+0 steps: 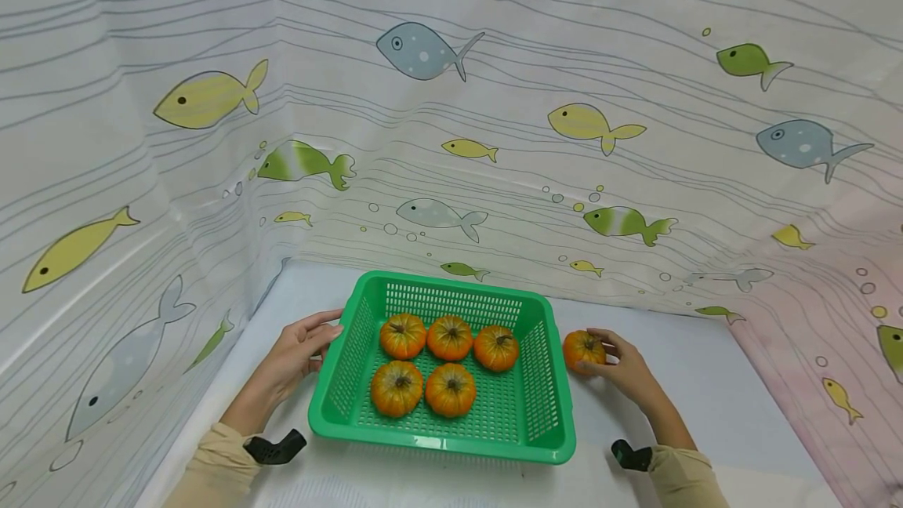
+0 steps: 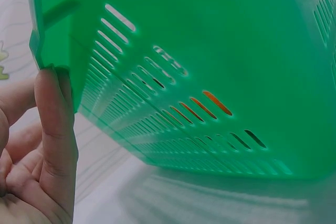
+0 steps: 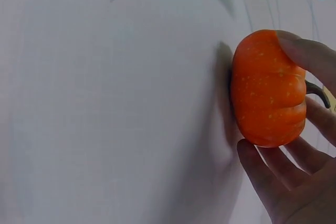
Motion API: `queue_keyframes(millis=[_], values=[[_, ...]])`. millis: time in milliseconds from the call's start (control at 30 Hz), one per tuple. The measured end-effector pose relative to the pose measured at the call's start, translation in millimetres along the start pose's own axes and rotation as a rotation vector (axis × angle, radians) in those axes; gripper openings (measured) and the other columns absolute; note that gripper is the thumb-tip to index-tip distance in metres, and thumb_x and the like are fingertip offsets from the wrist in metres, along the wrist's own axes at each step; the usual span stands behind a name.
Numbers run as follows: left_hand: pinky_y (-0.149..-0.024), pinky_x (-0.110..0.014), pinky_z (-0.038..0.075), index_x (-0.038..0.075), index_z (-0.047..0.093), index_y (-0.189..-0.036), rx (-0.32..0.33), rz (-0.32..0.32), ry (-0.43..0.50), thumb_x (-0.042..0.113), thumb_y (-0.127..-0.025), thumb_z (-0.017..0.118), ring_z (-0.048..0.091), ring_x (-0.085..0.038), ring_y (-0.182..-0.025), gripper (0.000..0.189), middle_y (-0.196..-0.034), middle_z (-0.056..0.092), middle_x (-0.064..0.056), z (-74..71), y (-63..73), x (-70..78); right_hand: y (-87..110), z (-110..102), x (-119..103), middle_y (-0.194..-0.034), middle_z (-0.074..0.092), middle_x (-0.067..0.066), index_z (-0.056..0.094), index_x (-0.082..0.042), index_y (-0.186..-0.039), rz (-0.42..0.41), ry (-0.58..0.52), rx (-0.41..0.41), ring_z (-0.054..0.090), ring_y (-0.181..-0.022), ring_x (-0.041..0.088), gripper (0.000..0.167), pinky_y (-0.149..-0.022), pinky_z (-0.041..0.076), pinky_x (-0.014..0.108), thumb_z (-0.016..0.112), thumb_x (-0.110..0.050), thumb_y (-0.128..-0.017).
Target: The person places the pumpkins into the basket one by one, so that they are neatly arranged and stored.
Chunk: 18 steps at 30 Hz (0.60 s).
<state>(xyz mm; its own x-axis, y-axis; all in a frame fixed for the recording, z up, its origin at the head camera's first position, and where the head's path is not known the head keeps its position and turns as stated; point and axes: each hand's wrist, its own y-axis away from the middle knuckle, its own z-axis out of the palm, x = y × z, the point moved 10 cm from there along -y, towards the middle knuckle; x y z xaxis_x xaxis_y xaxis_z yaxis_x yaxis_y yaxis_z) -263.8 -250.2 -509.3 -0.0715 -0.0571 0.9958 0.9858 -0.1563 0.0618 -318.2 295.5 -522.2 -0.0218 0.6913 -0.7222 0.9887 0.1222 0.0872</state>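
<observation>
A green plastic basket (image 1: 440,445) with slotted walls stands in the middle of the table, holding several small orange pumpkins (image 1: 451,390). At its left side my left hand (image 1: 299,347) holds the rim; in the left wrist view a fingertip (image 2: 55,93) sits up against the underside of the lip. To the right of the basket, my right hand (image 1: 621,363) grips another pumpkin (image 1: 580,350). Seen from the right wrist, that pumpkin (image 3: 268,90) lies between the thumb on one side and fingers on the other, its curved stem toward the palm.
A white cloth (image 1: 677,351) covers the table. Behind it and on both sides hangs a curtain printed with fish (image 1: 423,139). Dark wrist devices (image 1: 275,448) sit at both cuffs.
</observation>
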Motion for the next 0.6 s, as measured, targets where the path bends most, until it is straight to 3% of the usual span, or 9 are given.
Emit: queue_keyframes(millis=[600], values=[[-0.054,-0.02,0.054,-0.004,0.039,-0.155,0.0,-0.005,0.004,0.022,-0.106,0.061,0.058,-0.001,-0.064,0.06,-0.084,0.069,0.012,0.1,-0.3,-0.9,10.2,-17,-19,-0.153,0.05,0.021,0.05,-0.011,-0.15,-0.093,0.032,0.021,0.049,-0.137,0.051,0.072,-0.108,0.046,0.067,0.081,-0.037,-0.09]])
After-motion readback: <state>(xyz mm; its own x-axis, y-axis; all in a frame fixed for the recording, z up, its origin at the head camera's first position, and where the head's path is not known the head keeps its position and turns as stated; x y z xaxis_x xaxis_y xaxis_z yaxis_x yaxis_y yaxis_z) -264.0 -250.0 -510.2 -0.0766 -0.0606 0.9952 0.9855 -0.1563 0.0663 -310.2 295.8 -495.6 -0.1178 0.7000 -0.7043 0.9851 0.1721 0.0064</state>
